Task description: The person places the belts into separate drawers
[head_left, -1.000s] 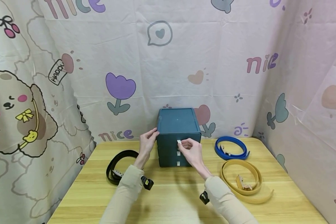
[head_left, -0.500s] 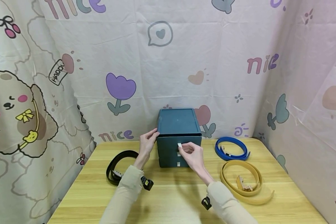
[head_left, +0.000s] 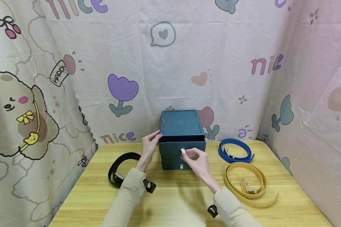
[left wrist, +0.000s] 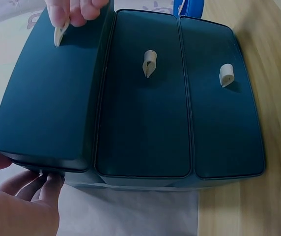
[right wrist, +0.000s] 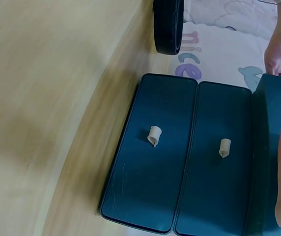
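A dark teal desktop drawer cabinet (head_left: 182,123) stands on the table, its top drawer (head_left: 170,148) pulled partway out and a dark gap above its front. My right hand (head_left: 197,160) pinches that drawer's small white pull tab (head_left: 183,150) between thumb and fingers. At the cabinet's upper left edge, my left hand (head_left: 149,146) holds the corner, fingers bent against its side in the left wrist view. Below the top drawer, the middle drawer (left wrist: 143,118) and bottom drawer (left wrist: 229,123) are closed, each with a white tab. The drawer's contents are hidden.
A coiled black belt (head_left: 113,167) lies left of the cabinet, partly behind the left arm. On the right lie a coiled blue belt (head_left: 234,141) and a coiled yellow belt (head_left: 264,179). A printed curtain (head_left: 170,63) hangs behind the wooden table (head_left: 176,201).
The top drawer has slid from shut to partly out, toward me. My right hand has moved back and slightly down with its tab; the left hand has stayed at the corner.
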A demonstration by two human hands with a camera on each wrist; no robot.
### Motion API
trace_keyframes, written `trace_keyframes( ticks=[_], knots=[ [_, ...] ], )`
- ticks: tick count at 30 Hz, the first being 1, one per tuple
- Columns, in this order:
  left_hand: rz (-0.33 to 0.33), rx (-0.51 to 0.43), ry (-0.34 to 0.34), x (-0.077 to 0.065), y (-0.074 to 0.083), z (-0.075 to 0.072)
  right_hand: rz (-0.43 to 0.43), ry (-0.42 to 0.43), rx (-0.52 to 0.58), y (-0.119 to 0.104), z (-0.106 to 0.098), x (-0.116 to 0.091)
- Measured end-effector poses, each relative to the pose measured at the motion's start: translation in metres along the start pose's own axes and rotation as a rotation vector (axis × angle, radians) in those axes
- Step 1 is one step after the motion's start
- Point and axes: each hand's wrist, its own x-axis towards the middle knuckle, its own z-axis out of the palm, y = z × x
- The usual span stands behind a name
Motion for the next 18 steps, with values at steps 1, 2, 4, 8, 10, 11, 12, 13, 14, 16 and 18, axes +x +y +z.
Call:
trace_keyframes(
  ticks=[1,2,4,8,10,11,12,13,14,16,18],
  knots=[
    [-0.004,0.001,0.0,0.0,0.001,0.0,-0.004,-0.006,0.005,0.0,0.0,-0.001],
    [-0.009,0.002,0.0,0.0,0.001,0.0,-0.007,-0.011,0.011,0.0,-0.001,-0.002],
    [-0.016,0.0,-0.004,-0.002,0.004,0.0,-0.011,-0.02,0.02,-0.001,-0.001,-0.004],
    [-0.025,-0.004,-0.022,-0.011,0.019,-0.001,-0.015,-0.029,0.025,-0.002,-0.002,-0.008],
    [-0.028,-0.003,-0.027,-0.016,0.028,-0.002,-0.02,-0.033,0.019,-0.002,-0.003,-0.01],
    [-0.03,-0.004,-0.028,-0.018,0.031,-0.002,-0.025,-0.035,0.017,-0.003,-0.003,-0.01],
    [-0.029,-0.002,-0.029,-0.02,0.033,-0.002,-0.03,-0.038,0.016,-0.003,-0.003,-0.011],
    [-0.03,-0.003,-0.03,-0.019,0.033,-0.002,-0.035,-0.04,0.016,-0.004,-0.003,-0.012],
    [-0.028,-0.003,-0.032,-0.019,0.034,-0.002,-0.042,-0.045,0.017,-0.005,-0.003,-0.013],
    [-0.032,-0.015,-0.037,-0.015,0.028,-0.002,-0.058,-0.052,0.02,-0.009,-0.004,-0.014],
    [-0.03,-0.024,-0.04,-0.01,0.018,-0.002,-0.077,-0.061,0.02,-0.013,-0.005,-0.015]
  ],
)
